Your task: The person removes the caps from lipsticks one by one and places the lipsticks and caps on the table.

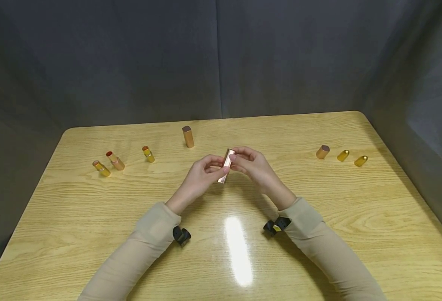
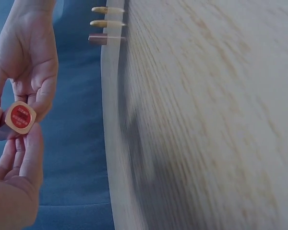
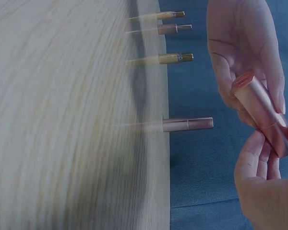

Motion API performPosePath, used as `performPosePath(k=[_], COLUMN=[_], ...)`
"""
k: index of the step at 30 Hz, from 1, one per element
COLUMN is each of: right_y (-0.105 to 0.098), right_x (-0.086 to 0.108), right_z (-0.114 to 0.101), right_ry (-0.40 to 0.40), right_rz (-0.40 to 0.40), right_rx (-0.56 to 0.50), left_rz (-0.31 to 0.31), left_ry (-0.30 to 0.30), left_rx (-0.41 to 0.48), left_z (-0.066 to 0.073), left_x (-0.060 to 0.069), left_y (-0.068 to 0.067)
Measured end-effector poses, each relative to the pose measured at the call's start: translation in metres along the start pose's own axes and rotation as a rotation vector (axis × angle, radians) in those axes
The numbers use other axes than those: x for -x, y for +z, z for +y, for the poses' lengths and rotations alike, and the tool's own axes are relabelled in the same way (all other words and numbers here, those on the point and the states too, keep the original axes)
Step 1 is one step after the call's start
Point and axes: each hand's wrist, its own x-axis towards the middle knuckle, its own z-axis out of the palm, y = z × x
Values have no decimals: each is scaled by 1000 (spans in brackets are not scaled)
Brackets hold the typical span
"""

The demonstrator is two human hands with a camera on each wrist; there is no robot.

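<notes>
Both hands meet over the middle of the table around one rose-gold tube (image 1: 226, 162), tilted with its upper end leaning right. The left hand (image 1: 199, 177) pinches its lower part between thumb and fingers. At its upper part, the right hand (image 1: 257, 169) grips it the same way. A red round label with print shows on the end of the tube (image 2: 21, 117) in the left wrist view. In the right wrist view a thin seam crosses the tube (image 3: 261, 108), which looks closed.
On the wooden table (image 1: 93, 217), a closed rose-gold tube (image 1: 188, 137) stands behind the hands. Uncapped tubes stand at left: gold (image 1: 148, 154), rose-gold (image 1: 115, 161), gold (image 1: 101, 168). At right are a rose-gold cap (image 1: 323, 151) and two gold caps (image 1: 343, 155) (image 1: 361, 161).
</notes>
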Motion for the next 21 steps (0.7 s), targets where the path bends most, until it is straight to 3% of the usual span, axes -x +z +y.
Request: performPosePath(k=[7, 21], right_y=[-2, -5], right_x=[1, 1], right_z=[0, -9], right_ry=[-14, -10], right_rz=[-23, -4], right_rx=[-21, -84], left_rz=[-20, -45], left_ry=[14, 72], left_rx=[24, -13], left_z=[0, 3], left_x=[-1, 1], left_y=[-1, -3])
